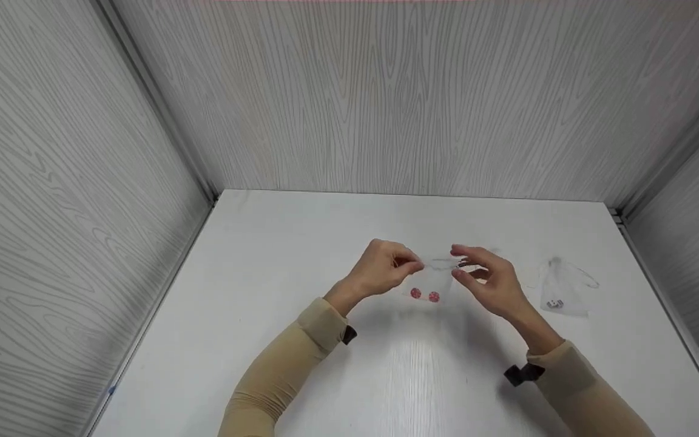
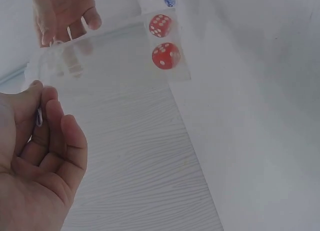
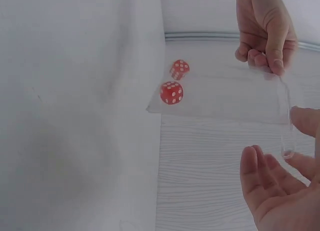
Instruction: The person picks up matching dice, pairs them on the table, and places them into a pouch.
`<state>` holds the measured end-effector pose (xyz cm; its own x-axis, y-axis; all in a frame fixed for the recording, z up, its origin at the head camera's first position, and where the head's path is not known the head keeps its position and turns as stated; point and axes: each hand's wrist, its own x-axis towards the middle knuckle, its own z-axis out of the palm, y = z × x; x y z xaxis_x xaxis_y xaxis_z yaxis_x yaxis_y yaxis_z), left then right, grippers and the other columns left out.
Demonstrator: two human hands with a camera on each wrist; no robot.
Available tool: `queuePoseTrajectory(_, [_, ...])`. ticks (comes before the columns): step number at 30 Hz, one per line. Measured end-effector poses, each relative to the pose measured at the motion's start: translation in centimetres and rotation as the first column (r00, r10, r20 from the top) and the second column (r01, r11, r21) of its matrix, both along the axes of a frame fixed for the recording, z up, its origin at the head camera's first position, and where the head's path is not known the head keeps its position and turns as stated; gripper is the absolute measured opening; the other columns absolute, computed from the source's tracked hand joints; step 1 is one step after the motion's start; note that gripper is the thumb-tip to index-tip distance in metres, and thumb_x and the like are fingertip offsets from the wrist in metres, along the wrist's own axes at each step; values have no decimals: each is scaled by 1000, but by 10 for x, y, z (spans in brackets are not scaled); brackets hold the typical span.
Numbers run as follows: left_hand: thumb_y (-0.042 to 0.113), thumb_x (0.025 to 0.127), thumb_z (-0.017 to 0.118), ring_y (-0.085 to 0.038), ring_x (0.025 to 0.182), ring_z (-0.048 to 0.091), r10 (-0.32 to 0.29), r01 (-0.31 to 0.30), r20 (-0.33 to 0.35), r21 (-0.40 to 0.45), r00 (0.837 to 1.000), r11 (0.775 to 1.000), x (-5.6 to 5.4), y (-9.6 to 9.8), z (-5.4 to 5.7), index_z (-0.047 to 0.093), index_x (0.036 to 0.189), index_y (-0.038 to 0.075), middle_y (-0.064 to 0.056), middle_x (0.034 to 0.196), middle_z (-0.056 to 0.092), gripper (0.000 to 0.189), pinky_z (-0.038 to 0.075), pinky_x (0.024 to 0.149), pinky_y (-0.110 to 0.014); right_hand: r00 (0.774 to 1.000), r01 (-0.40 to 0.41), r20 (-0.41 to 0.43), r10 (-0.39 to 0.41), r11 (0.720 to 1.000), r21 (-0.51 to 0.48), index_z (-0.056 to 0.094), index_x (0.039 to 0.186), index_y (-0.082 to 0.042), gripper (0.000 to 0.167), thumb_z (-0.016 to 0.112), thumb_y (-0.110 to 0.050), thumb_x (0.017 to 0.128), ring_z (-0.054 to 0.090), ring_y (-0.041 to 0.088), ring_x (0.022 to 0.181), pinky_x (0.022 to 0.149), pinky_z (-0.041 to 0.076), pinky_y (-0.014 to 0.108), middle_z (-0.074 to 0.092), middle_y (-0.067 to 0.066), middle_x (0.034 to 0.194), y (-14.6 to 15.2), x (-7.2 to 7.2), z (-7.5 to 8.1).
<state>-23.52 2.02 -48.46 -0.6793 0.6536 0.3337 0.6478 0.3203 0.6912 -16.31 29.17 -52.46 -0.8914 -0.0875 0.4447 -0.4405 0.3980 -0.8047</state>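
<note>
A clear soft pouch [image 1: 431,280] with two red dice [image 3: 172,93] at its bottom is held up above the white table. At one top corner of the pouch, my left hand [image 1: 386,266] pinches the edge between thumb and fingertips. My right hand [image 1: 489,280] is at the opposite top corner, its thumb and fingers spread apart around it. In the right wrist view, a thin clear loop [image 3: 287,153] lies along the pouch's mouth, right at the right hand's fingertips. White pips show on the dice through the film.
A second clear pouch [image 1: 562,291] with a string loop lies on the table [image 1: 252,255] to the right, holding small dark-and-white pieces. Pale wood-grain panels [image 1: 349,97] wall the table at the back and both sides.
</note>
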Motion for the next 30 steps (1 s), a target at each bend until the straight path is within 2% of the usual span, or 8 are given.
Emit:
queuePoseTrajectory(2, [17, 107, 78, -7, 80, 72, 4, -4, 11, -12, 1000, 1000, 0, 1, 0, 90, 107, 6, -9, 98, 87, 16, 57, 74, -19, 999, -11, -34, 12, 999, 37, 83, 126, 0, 28, 78, 8, 99, 75, -1, 96, 82, 61, 12, 83, 22, 111, 2, -2, 1])
queuePoseTrajectory(4, [18, 107, 78, -6, 80, 72, 11, -11, 24, -30, 1000, 1000, 0, 2, 1, 90, 107, 7, -9, 98, 88, 16, 56, 73, -17, 998, -4, -58, 8, 997, 75, 88, 110, 0, 18, 78, 10, 98, 74, -1, 83, 77, 61, 11, 83, 19, 92, 4, -2, 2])
queuePoseTrajectory(8, [19, 107, 79, -4, 76, 68, 29, -25, 39, -79, 999, 997, 0, -2, 2, 90, 106, 7, -9, 97, 88, 17, 53, 69, -17, 996, -5, -81, 20, 985, 175, 89, 99, -2, 13, 80, 7, 97, 71, 0, 71, 67, 57, 10, 82, 12, 80, 15, -1, 3])
queuePoseTrajectory(11, [19, 107, 78, -4, 73, 63, 41, -39, 19, -126, 999, 991, -1, -9, 3, 90, 103, 7, -8, 95, 87, 18, 51, 68, -19, 993, -33, -101, 59, 970, 242, 88, 96, -3, 11, 82, 6, 97, 70, 1, 67, 63, 54, 10, 81, 10, 77, 29, 1, 3])
queuePoseTrajectory(15, [17, 107, 78, -5, 69, 56, 64, -62, 1, -191, 998, 980, 0, -23, 2, 89, 98, 7, -7, 89, 85, 17, 47, 66, -21, 991, -62, -100, 92, 962, 267, 88, 93, -2, 14, 82, 11, 93, 71, 0, 66, 62, 55, 10, 82, 9, 76, 53, 6, 4])
queuePoseTrajectory(21, [18, 106, 77, -3, 60, 53, 2, 11, 62, -206, 998, 979, 4, -34, 2, 89, 93, 6, -7, 79, 82, 21, 42, 59, -20, 997, -83, 14, 82, 959, 271, 89, 94, -2, 12, 81, 6, 97, 73, -1, 70, 64, 58, 12, 84, 11, 81, 70, 12, 10])
queuePoseTrajectory(25, [19, 105, 78, -3, 58, 55, 4, 14, 96, -185, 995, 983, 1, -36, 4, 88, 89, 7, -7, 77, 81, 23, 43, 57, -19, 999, -27, 41, 16, 959, 281, 90, 96, -2, 9, 82, 2, 99, 73, 0, 70, 62, 56, 13, 84, 13, 81, 67, 3, 9])
queuePoseTrajectory(30, [21, 105, 79, -4, 58, 58, 31, -1, 131, -223, 991, 975, -9, -35, 0, 88, 88, 6, -8, 78, 83, 24, 43, 55, -20, 994, 92, 23, -106, 933, 349, 89, 98, 1, 8, 82, 0, 100, 71, 5, 67, 62, 53, 12, 84, 13, 80, 58, -17, -1])
